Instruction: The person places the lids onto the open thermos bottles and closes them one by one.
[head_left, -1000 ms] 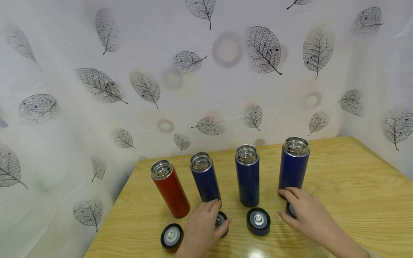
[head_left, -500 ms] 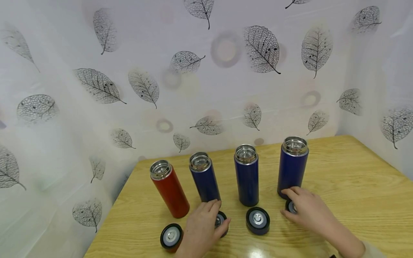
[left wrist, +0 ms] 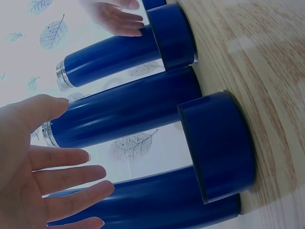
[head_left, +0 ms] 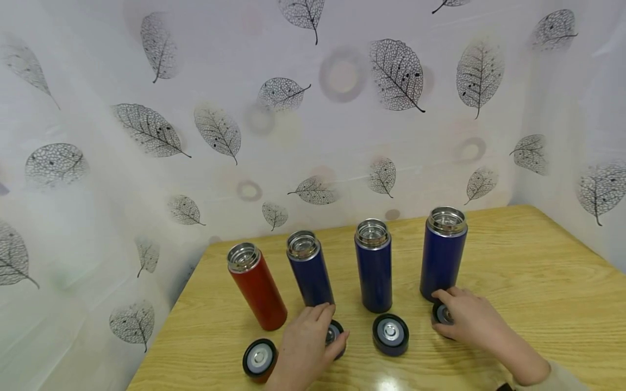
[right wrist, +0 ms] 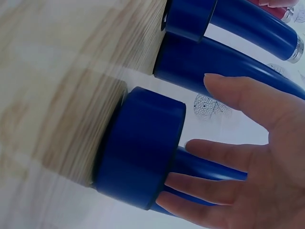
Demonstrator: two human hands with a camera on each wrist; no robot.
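Observation:
My left hand (head_left: 308,342) is over a blue flask lid (head_left: 335,332), fingers spread. In the left wrist view a gap shows between those fingers and the lid (left wrist: 217,148). At the right, my right hand (head_left: 471,317) is at another blue lid (head_left: 442,315), which it partly hides. The right wrist view shows its fingertips right at the rim of that lid (right wrist: 140,148), with the thumb apart from it. Behind the lids stand a red flask (head_left: 261,293) and three blue flasks, one left (head_left: 313,277), one middle (head_left: 375,274) and one right (head_left: 442,260), all uncapped.
A third blue lid (head_left: 391,334) lies between my hands on the wooden table (head_left: 538,282). The red flask's lid (head_left: 259,359) lies left of my left hand. A leaf-patterned curtain (head_left: 313,136) rises behind the table and at both sides.
My right hand has shifted slightly right and down, closer to the right-hand lid. My left hand has stayed over its lid. The flasks and lids have not moved.

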